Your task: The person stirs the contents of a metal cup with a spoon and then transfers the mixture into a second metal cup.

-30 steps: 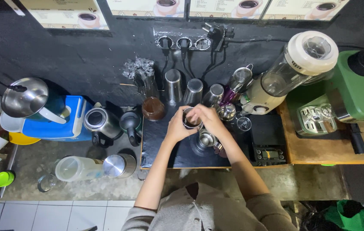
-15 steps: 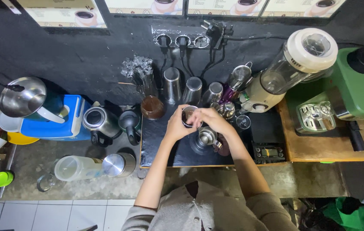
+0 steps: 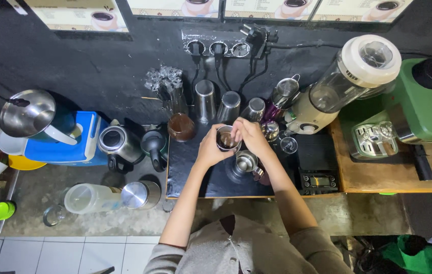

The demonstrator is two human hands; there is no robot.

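The person wears a light grey top (image 3: 236, 253) of soft, slightly heathered fabric. Both sleeves are pushed up to the elbow region, where the cloth bunches into loose folds: the left sleeve (image 3: 167, 253) ends in a rolled edge, and the right sleeve (image 3: 320, 251) does likewise. The forearms are bare. A dark opening shows at the neckline. No rings, watch or bracelets are discernible on the left hand (image 3: 208, 149) or the right hand (image 3: 250, 137).

Dim overhead light, sharp focus, edges distorted.
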